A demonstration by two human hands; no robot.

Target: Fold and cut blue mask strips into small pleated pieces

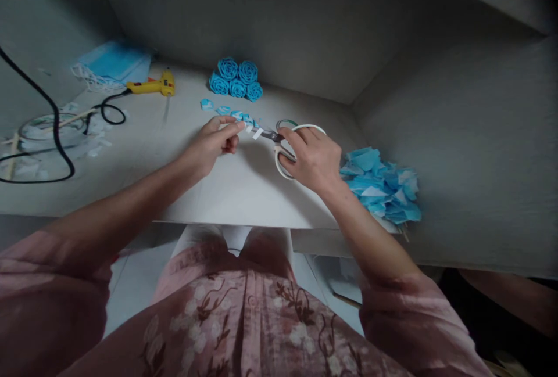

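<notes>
My right hand [311,153] is closed through the handles of a pair of white-handled scissors [276,137], whose blades point left. Thumb and fingers of my left hand [218,137] are pinched together at the blade tips on a small white piece [249,129], mostly covered by the fingertips. A white strip [257,133] shows at the blades. Just beyond the hands, several small blue-and-white cut pieces [224,110] lie in a row on the table [244,191]. Behind them, rolled blue rosettes [238,88] are stacked in two rows.
At the far left lie a stack of blue face masks [115,63] and a yellow glue gun [152,85] with a black cord [56,127]. White scraps and sticks [72,118] surround a round dish. A blue petalled bunch [381,185] rests at the right edge. Grey panels enclose the table.
</notes>
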